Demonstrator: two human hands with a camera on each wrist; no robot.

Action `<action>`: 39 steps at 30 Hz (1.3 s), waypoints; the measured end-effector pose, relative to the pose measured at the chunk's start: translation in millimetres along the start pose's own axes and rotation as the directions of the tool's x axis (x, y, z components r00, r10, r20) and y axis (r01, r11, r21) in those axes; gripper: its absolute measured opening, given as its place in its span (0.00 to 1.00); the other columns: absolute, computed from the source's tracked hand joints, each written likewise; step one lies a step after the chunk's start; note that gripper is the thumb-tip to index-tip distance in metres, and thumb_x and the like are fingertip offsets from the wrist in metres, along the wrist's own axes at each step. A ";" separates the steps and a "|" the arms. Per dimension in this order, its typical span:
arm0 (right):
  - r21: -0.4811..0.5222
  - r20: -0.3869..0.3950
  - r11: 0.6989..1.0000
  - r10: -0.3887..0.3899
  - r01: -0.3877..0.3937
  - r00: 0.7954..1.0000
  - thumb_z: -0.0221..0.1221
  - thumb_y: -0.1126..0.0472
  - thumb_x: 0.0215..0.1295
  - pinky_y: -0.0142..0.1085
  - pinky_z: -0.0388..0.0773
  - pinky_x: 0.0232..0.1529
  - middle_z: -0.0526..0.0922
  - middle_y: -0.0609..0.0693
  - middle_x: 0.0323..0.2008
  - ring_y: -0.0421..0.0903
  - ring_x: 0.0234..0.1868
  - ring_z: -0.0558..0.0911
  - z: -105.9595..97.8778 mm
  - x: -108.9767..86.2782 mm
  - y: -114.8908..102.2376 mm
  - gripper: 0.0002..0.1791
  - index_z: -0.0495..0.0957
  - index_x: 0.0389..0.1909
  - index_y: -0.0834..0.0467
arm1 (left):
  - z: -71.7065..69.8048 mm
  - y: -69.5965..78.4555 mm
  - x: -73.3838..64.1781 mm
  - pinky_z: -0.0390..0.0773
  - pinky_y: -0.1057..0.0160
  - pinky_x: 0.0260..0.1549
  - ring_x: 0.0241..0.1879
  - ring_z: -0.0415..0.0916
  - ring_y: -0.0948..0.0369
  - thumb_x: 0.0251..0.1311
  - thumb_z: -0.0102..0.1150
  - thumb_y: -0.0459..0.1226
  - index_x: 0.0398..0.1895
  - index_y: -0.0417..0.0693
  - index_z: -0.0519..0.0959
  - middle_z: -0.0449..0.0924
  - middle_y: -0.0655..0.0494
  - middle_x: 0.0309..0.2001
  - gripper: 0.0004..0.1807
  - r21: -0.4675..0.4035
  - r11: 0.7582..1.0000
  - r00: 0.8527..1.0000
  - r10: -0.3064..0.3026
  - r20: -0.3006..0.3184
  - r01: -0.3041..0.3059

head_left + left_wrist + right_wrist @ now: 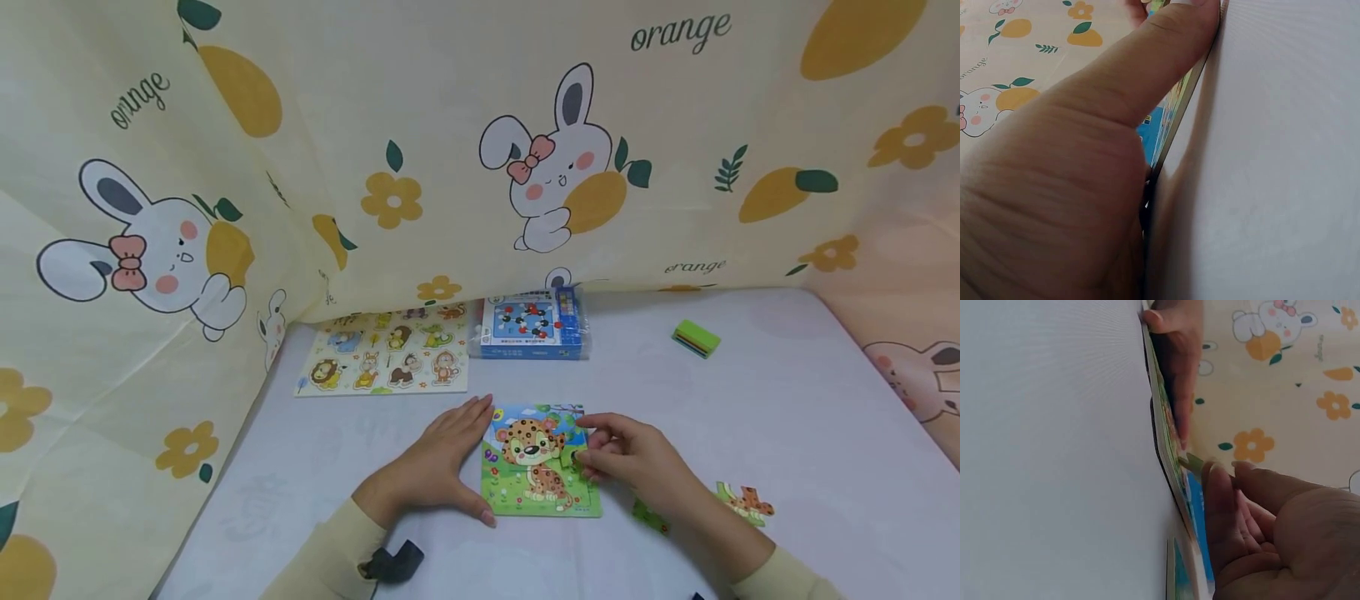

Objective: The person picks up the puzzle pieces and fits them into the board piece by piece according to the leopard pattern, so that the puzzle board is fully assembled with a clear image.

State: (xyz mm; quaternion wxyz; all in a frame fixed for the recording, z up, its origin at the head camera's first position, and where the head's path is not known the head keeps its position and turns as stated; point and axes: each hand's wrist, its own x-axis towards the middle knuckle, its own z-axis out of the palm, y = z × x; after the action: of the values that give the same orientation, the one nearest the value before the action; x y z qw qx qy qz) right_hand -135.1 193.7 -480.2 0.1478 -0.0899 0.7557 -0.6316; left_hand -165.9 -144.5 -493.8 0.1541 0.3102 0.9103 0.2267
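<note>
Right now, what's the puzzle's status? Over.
Left hand at left edge of puzzle board. Right hand pinching green piece. Loose pieces rightward, seemingly not blocking.

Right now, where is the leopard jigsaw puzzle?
In the head view, the leopard jigsaw puzzle lies below centre, slightly right, between the left hand and right hand.

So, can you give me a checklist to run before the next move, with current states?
1. Right hand pinching a puzzle piece: ok.
2. Left hand at the left edge of the puzzle board: ok.
3. Held piece lying flat in the board: not ok, tilted.
4. Piece matches its spot: cannot tell, right hand hides part.
5. Loose pieces placed: not ok, they lie right of the board.
</note>
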 end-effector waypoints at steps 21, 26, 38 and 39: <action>-0.163 -0.024 0.986 -0.030 0.026 0.999 0.72 0.69 0.70 0.40 0.90 0.31 0.82 0.54 0.32 0.51 0.29 0.87 15.4 -0.5 -0.7 0.27 0.77 0.66 0.73 | -1.0 0.6 -1.4 0.37 0.49 0.82 0.86 0.30 0.59 0.36 0.82 0.75 0.91 0.47 0.46 0.35 0.59 0.90 0.84 -0.009 1.000 1.000 0.012 -0.008 -0.012; -0.176 -0.034 0.984 -0.014 0.008 0.999 0.71 0.69 0.71 0.40 0.89 0.31 0.82 0.54 0.32 0.50 0.29 0.87 14.1 -1.9 -0.7 0.26 0.77 0.66 0.74 | -1.4 1.3 -1.3 0.38 0.48 0.82 0.86 0.31 0.57 0.36 0.81 0.75 0.91 0.47 0.46 0.35 0.58 0.90 0.84 -0.013 1.000 1.000 0.013 -0.013 -0.013; -0.254 -0.079 0.967 0.000 -0.020 0.997 0.73 0.64 0.71 0.35 0.82 0.24 0.82 0.50 0.31 0.47 0.26 0.84 14.7 -2.4 -1.8 0.24 0.81 0.64 0.70 | -1.2 0.2 0.0 0.37 0.49 0.82 0.86 0.31 0.57 0.35 0.82 0.75 0.90 0.46 0.45 0.35 0.57 0.90 0.85 -0.004 1.000 1.000 0.019 -0.013 -0.019; -0.272 -0.093 0.962 -0.002 -0.024 0.996 0.73 0.64 0.72 0.35 0.81 0.24 0.82 0.50 0.31 0.47 0.26 0.83 14.6 -2.8 -2.7 0.23 0.82 0.63 0.69 | -1.2 0.4 -0.2 0.37 0.49 0.82 0.86 0.30 0.57 0.35 0.82 0.75 0.90 0.46 0.45 0.35 0.57 0.90 0.85 -0.004 1.000 1.000 0.017 -0.012 -0.017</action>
State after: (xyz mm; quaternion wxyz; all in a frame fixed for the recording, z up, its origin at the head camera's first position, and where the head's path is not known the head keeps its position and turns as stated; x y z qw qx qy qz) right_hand -127.7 180.5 -479.5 0.1026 -0.0760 0.8419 -0.5243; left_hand -166.0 -144.7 -492.6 0.1477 0.3163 0.9080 0.2318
